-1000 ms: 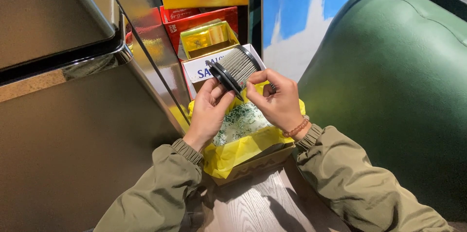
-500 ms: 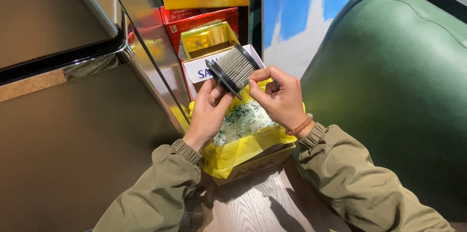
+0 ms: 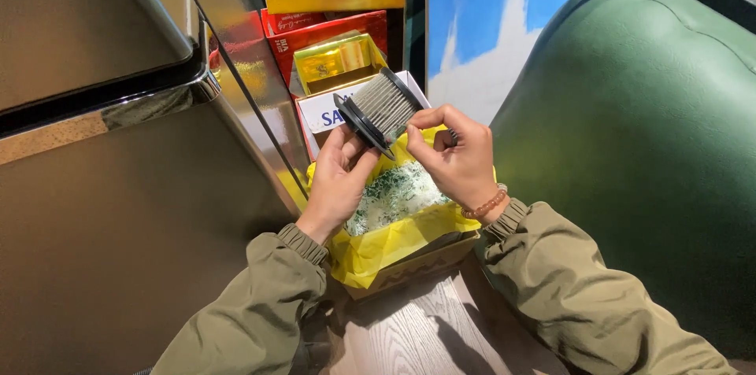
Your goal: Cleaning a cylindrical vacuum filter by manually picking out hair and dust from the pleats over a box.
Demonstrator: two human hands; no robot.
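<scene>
Left hand (image 3: 340, 178) clamped the grey pleated cylindrical filter with black rims (image 3: 381, 107); right hand (image 3: 453, 156) pinched its near edge, directly above yellow-bag-lined box (image 3: 394, 245), likely catching debris.

Bright, even indoor light, sharp focus, with glare streaks on the metal panel (image 3: 236, 68).

Both arms wear olive-green jacket sleeves of a smooth, slightly creased fabric, each ending in a ribbed knit cuff of the same green. The 2 hands, left (image 3: 337, 178) and right (image 3: 455, 158), are bare. A brown beaded bracelet (image 3: 484, 205) circles the right wrist.
</scene>
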